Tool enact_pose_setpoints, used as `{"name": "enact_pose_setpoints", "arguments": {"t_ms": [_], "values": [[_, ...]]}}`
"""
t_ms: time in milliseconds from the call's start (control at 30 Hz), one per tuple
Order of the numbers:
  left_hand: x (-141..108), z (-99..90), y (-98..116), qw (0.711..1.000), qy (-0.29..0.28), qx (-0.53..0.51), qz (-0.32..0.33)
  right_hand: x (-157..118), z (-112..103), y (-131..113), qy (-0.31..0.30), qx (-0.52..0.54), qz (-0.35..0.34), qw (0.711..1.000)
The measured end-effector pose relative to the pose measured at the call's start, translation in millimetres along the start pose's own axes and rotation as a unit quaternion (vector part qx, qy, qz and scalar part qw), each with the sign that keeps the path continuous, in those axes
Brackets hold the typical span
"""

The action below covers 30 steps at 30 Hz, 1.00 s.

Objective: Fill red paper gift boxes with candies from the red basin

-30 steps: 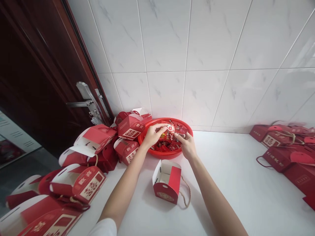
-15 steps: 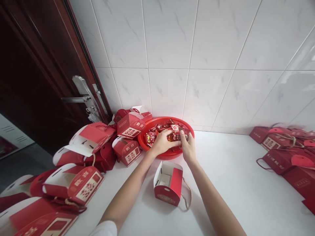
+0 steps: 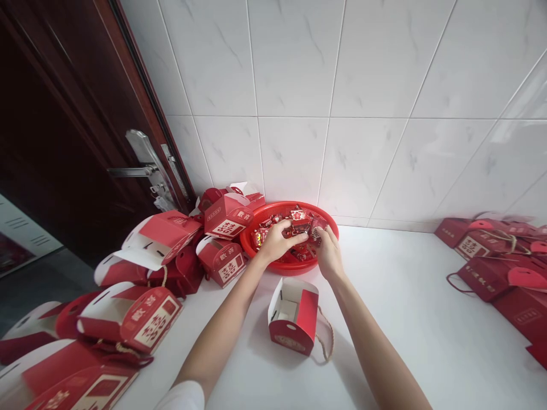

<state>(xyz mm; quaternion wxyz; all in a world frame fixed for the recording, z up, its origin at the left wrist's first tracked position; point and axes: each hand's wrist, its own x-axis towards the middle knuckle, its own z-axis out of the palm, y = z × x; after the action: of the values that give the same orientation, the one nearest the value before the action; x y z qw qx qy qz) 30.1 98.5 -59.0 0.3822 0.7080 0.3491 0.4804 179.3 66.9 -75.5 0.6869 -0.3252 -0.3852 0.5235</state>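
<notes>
A red plastic basket (image 3: 291,270) holds several candies (image 3: 298,215) in red, shiny wrappers. My left hand (image 3: 276,244) reaches over its left side, thumb and fingers apart around some of the candies; its palm is hidden. On the right, my right hand (image 3: 330,255) has its fingers bent round a dark red wrapped candy (image 3: 317,230), close to the left fingertips. Between my forearms stands a red gift box (image 3: 293,336), its top open and its white inside bare. A twisted cord handle (image 3: 328,336) lies at its right side.
Many red gift boxes (image 3: 149,319) with open tops crowd the left of the white table (image 3: 393,296). More red boxes (image 3: 491,279) with cords stand at the far right. A tiled wall (image 3: 294,159) rises behind, with a dark door (image 3: 81,114) at the left.
My left hand has shifted slightly left and its fingers have drawn away from the right hand. My right fingers now curl round a dark red candy. The box stays put.
</notes>
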Motion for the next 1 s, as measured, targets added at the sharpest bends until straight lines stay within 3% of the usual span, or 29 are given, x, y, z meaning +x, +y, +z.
{"name": "enact_pose_setpoints", "arguments": {"t_ms": [300, 733, 867, 1000], "values": [[-0.6, 2.8, 11.6, 0.997, 0.039, -0.066, -0.024, -4.8, 5.1, -14.5, -0.016, -0.021, -0.034, 0.999], [-0.4, -12.8, 21.7, 0.99, 0.075, -0.109, -0.055, 5.5, -8.2, 0.1, 0.028, -0.183, -0.06, 0.981], [-1.0, -9.6, 24.1, 0.987, 0.064, -0.13, -0.074, 0.8, -4.5, -7.0, 0.027, -0.251, -0.143, 0.957], [-2.1, -3.4, 25.9, 0.984, 0.029, -0.154, -0.08, -5.7, 0.3, -14.4, -0.028, -0.296, -0.23, 0.927]]}}
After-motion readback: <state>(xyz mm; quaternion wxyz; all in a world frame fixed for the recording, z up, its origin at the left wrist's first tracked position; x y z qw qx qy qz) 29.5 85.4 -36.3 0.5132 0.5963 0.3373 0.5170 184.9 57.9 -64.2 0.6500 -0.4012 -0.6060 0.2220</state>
